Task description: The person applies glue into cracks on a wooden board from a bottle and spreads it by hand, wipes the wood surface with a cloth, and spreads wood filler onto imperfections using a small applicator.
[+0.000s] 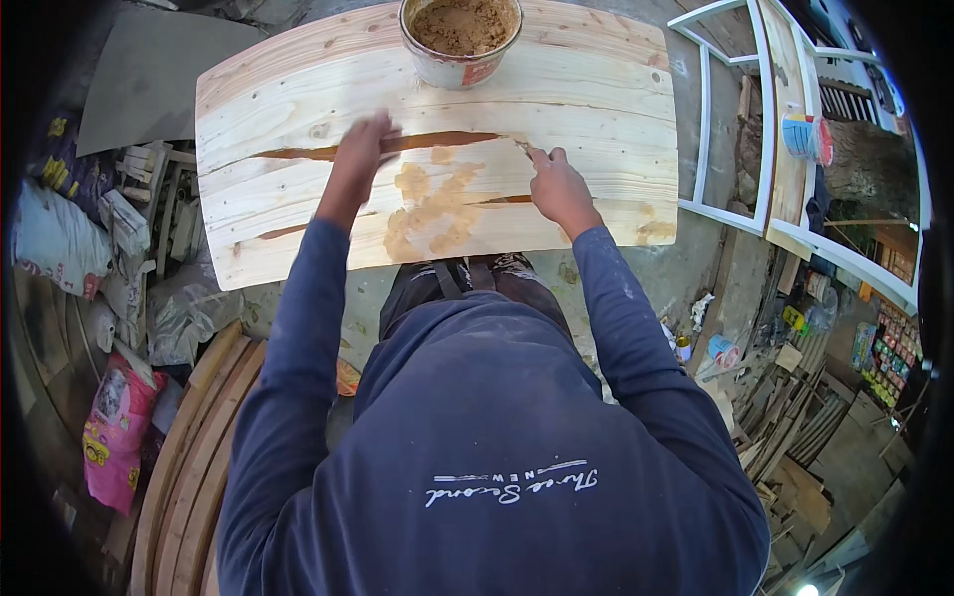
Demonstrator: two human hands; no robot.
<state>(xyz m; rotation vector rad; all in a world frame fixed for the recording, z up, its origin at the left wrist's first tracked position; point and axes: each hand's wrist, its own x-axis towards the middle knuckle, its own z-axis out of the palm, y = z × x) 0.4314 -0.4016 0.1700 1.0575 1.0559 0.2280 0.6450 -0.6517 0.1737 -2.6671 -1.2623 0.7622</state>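
Note:
Before me lies a pale wooden panel (298, 109) with long reddish-brown gaps along its boards. Tan wood filler (432, 214) is smeared in patches over its near middle. My right hand (564, 191) is closed round what looks like a putty knife (524, 147), its tip at the right end of the longest gap and partly hidden by my fingers. Over the left half of that gap is my left hand (364, 157), smeared by motion, so its fingers cannot be read. At the panel's far edge stands a bucket (452, 72) holding brown filler.
White frames (763, 119) stand on the right, with a small tub (807, 139) on a plank there. Curved timber pieces (194, 447), a pink bag (121, 432) and a white sack (62, 243) lie to the left. Wood scraps (795, 427) cover the floor at lower right.

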